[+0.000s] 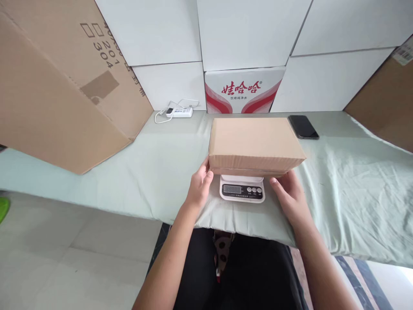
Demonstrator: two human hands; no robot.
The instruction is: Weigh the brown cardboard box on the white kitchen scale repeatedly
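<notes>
A plain brown cardboard box (254, 140) is level over a small white digital kitchen scale (242, 199) and hides most of its platform. Whether the box rests on the scale or hangs just above it, I cannot tell. My left hand (199, 185) grips the box's near left corner, thumb in front and fingers partly behind the side. At the near right corner, my right hand (289, 194) holds the box from below, its fingertips hidden under it. The scale's grey display and several round buttons face me; the reading is too faint to make out.
On the green cloth-covered table (167, 172) lie a black phone (303, 127) at right and a white power strip (179, 112) with a cable at the back left. White boxes (167, 86) and a red-printed carton (244, 90) line the back. Large cardboard (64, 94) stands left.
</notes>
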